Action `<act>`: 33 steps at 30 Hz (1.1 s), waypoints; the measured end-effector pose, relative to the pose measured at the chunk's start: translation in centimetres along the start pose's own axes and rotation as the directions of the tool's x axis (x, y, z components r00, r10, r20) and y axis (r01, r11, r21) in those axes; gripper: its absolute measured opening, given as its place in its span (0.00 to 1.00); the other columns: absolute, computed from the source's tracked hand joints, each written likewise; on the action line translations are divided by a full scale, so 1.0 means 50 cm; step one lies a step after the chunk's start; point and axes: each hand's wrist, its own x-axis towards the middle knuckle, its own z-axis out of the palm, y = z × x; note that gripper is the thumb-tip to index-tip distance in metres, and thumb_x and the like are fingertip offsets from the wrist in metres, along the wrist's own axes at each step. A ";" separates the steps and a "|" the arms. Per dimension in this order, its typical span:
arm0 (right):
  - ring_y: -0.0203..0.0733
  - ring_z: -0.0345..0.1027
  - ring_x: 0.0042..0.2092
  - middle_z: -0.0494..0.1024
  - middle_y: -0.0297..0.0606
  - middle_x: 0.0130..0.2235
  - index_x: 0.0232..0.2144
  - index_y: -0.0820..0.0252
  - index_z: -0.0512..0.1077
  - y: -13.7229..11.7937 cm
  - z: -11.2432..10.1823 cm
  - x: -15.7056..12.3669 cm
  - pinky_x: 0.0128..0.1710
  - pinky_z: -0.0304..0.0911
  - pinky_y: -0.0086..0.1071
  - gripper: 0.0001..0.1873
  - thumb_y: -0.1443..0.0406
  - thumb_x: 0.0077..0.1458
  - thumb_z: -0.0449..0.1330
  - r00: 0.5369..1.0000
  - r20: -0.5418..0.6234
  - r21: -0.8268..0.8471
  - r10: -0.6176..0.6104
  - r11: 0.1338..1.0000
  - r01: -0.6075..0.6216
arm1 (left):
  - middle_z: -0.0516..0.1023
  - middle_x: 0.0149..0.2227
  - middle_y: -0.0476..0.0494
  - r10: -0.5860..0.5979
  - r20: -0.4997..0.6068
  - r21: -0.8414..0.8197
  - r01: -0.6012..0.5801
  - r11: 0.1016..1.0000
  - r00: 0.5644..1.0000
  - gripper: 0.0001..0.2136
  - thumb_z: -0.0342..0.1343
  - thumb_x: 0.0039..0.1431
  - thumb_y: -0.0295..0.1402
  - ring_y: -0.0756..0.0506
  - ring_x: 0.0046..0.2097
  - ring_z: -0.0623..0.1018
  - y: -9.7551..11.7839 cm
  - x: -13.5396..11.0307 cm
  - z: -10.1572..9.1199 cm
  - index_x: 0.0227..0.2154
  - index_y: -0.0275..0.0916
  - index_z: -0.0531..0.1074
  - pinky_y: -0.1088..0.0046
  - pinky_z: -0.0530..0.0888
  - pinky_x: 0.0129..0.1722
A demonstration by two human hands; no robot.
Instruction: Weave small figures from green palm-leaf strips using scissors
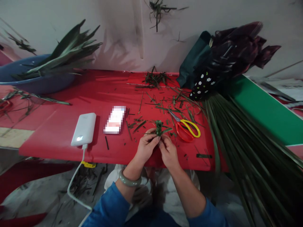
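Both hands meet at the front edge of the red table (71,94), pinching a small woven green leaf piece (158,127) between their fingertips. My left hand (146,147) grips it from the left, fingers closed; a pale green bangle (129,179) circles that wrist. My right hand (168,152) holds the piece from the right and below, fingers closed too. A thin leaf strip (167,130) sticks out to the right of the woven piece.
Red-and-yellow scissors (187,127) lie just right of the hands. A white power bank (84,129) with cable and a phone (115,119) lie to the left. Long green leaves (248,148) fan out at right, a blue basin (35,75) with leaves stands far left. Leaf scraps (156,78) litter the table.
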 end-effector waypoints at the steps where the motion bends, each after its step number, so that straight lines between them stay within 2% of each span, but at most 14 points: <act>1: 0.41 0.62 0.46 0.70 0.40 0.41 0.38 0.57 0.68 0.000 0.000 0.001 0.48 0.57 0.38 0.11 0.64 0.53 0.50 1.000 0.022 -0.010 -0.007 1.000 0.007 | 0.71 0.43 0.42 -0.010 0.002 -0.016 0.010 1.000 1.000 0.05 0.56 0.45 0.33 0.47 0.45 0.70 0.001 -0.001 0.000 0.25 0.37 0.74 0.69 0.65 0.47; 8: 0.40 0.64 0.43 0.71 0.38 0.39 0.36 0.56 0.69 0.002 -0.002 0.002 0.45 0.59 0.35 0.10 0.64 0.54 0.50 0.993 0.112 -0.041 -0.039 0.998 0.044 | 0.73 0.38 0.42 -0.062 0.026 -0.055 0.064 0.996 0.998 0.04 0.57 0.45 0.32 0.46 0.44 0.70 0.003 -0.002 -0.004 0.23 0.37 0.74 0.69 0.65 0.46; 13: 0.40 0.63 0.44 0.71 0.39 0.39 0.35 0.57 0.69 0.003 -0.003 0.003 0.45 0.58 0.36 0.09 0.66 0.53 0.49 0.989 0.137 -0.123 -0.046 0.990 0.063 | 0.73 0.31 0.46 -0.105 0.012 -0.103 0.105 0.989 0.994 0.06 0.57 0.45 0.33 0.48 0.39 0.71 0.002 -0.004 -0.009 0.21 0.36 0.72 0.72 0.66 0.42; 25: 0.41 0.62 0.43 0.71 0.40 0.39 0.33 0.58 0.69 0.002 0.000 0.006 0.45 0.58 0.37 0.10 0.64 0.54 0.49 0.980 0.192 -0.221 -0.054 0.970 0.097 | 0.72 0.31 0.47 -0.128 -0.032 -0.167 0.121 0.979 0.991 0.04 0.57 0.44 0.32 0.50 0.35 0.70 0.001 -0.007 -0.010 0.21 0.36 0.73 0.75 0.66 0.38; 33: 0.43 0.62 0.43 0.72 0.42 0.40 0.34 0.59 0.69 -0.001 -0.001 0.007 0.44 0.58 0.38 0.10 0.66 0.53 0.48 0.972 0.226 -0.268 -0.063 0.955 0.124 | 0.70 0.24 0.49 -0.159 -0.055 -0.191 0.146 0.971 0.986 0.05 0.58 0.43 0.33 0.52 0.29 0.68 -0.004 -0.007 -0.010 0.21 0.36 0.72 0.75 0.65 0.33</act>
